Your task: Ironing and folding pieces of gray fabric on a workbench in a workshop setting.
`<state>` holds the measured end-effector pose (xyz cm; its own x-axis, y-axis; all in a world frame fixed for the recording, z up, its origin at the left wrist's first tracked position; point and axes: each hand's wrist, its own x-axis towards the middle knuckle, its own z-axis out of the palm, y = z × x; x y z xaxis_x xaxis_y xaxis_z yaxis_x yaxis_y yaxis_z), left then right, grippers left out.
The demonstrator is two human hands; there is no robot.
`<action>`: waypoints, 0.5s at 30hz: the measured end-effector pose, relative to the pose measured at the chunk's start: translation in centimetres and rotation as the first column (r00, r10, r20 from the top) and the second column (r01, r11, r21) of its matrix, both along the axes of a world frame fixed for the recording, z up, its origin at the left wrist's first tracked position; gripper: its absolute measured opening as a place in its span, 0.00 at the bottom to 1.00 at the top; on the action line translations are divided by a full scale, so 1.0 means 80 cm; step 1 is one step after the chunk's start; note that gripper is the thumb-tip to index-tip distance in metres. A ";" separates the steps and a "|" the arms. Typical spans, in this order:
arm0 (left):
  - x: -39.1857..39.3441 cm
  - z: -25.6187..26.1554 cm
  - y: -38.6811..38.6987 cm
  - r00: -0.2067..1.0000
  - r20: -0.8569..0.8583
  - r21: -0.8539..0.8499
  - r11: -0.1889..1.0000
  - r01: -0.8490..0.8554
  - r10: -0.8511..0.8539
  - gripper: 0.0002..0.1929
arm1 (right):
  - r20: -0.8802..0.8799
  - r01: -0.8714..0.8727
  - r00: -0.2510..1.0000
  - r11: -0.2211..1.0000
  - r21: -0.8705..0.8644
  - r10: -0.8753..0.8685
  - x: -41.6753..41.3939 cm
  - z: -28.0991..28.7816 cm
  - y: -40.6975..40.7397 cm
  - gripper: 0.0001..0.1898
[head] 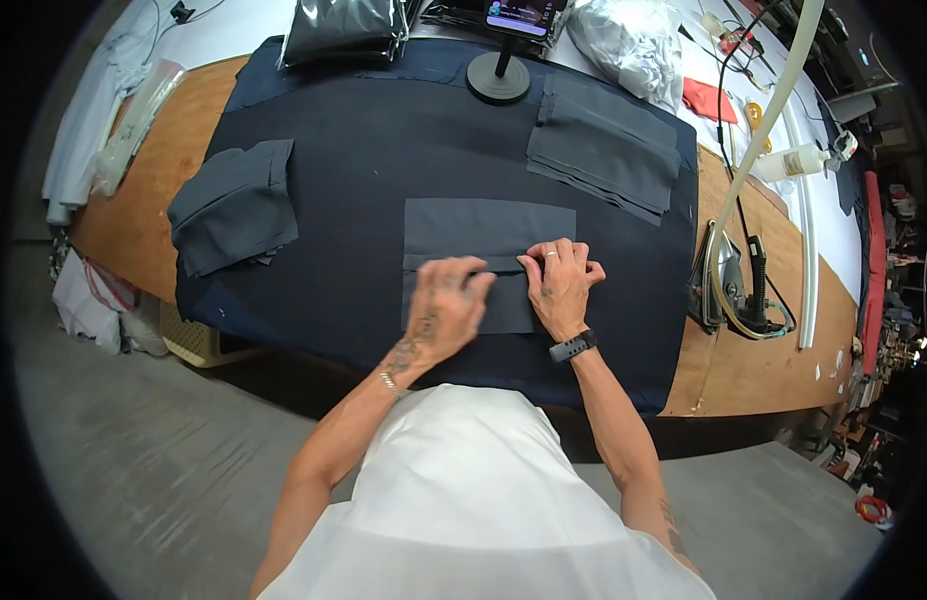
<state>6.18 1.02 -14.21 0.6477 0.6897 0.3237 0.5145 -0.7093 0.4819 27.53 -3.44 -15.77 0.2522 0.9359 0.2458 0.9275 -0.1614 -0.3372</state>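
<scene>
A dark grey fabric piece (487,223) lies flat before me on a navy cloth cover (343,172). A horizontal fold or seam crosses its middle. At the right end of that fold, the thumb and fingertips of my right hand (561,289) pinch the fabric. My left hand (450,304), blurred by motion, is over the left part of the same piece with fingers curled; whether it grips the cloth is unclear. Both hands hide parts of the lower half. Stacked grey fabric pieces (606,146) lie at the upper right, and a looser grey pile (234,210) is at the left.
A steam iron (737,289) with hose and cord stands on the wooden tabletop (778,375) at right. At the back are a phone (519,15) on a round-based stand (498,79), a black plastic package (343,30) and a silvery bag (628,49). A white spray bottle (793,163) lies beyond the iron.
</scene>
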 end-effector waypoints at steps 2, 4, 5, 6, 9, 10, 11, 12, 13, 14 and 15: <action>0.027 -0.005 -0.011 0.997 -0.024 0.008 0.997 0.076 -0.076 0.21 | -0.022 -0.005 1.000 1.000 0.028 0.005 0.008 0.000 -0.005 0.04; 0.038 -0.014 -0.018 0.994 -0.084 0.028 0.997 0.069 -0.067 0.24 | -0.018 0.024 1.000 0.997 0.074 -0.023 0.019 0.002 -0.016 0.04; 0.041 -0.018 -0.019 0.992 -0.114 0.022 0.998 0.062 -0.059 0.25 | -0.044 0.018 0.999 0.998 0.063 -0.015 0.028 0.003 -0.020 0.04; 0.042 -0.021 -0.020 0.991 -0.113 0.018 0.997 0.070 -0.068 0.25 | -0.044 0.026 0.999 0.998 0.059 -0.023 0.032 0.007 -0.024 0.04; 0.043 -0.026 -0.020 0.988 -0.143 0.037 0.998 0.058 -0.052 0.25 | -0.049 -0.037 0.998 0.999 0.038 0.039 0.039 0.012 -0.028 0.05; 0.044 -0.027 -0.020 0.988 -0.143 0.038 0.997 0.063 -0.057 0.25 | -0.062 -0.059 0.996 0.998 0.031 0.061 0.039 0.011 -0.027 0.05; 0.045 -0.027 -0.022 0.988 -0.140 0.044 0.997 0.068 -0.061 0.26 | -0.076 -0.083 0.994 0.996 0.024 0.085 0.039 0.010 -0.026 0.06; 0.045 -0.027 -0.021 0.989 -0.139 0.053 0.996 0.068 -0.060 0.26 | -0.082 -0.085 0.993 0.996 0.024 0.086 0.039 0.010 -0.024 0.06; 0.046 -0.027 -0.021 0.988 -0.140 0.055 0.996 0.067 -0.058 0.26 | -0.083 -0.086 0.993 0.996 0.026 0.088 0.039 0.009 -0.022 0.06; 0.048 -0.028 -0.021 0.989 -0.132 0.055 0.995 0.080 -0.072 0.27 | -0.094 -0.066 0.993 0.998 0.024 0.068 0.038 0.007 -0.020 0.06; 0.050 -0.028 -0.022 0.989 -0.124 0.053 0.994 0.092 -0.085 0.27 | -0.104 -0.047 0.993 0.999 0.020 0.049 0.038 0.006 -0.020 0.05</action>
<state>10.22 -0.78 -16.41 0.7421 0.6104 0.2770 0.5007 -0.7796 0.3763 30.53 -5.00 -15.28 0.2323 0.9434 0.2367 0.8935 -0.1108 -0.4352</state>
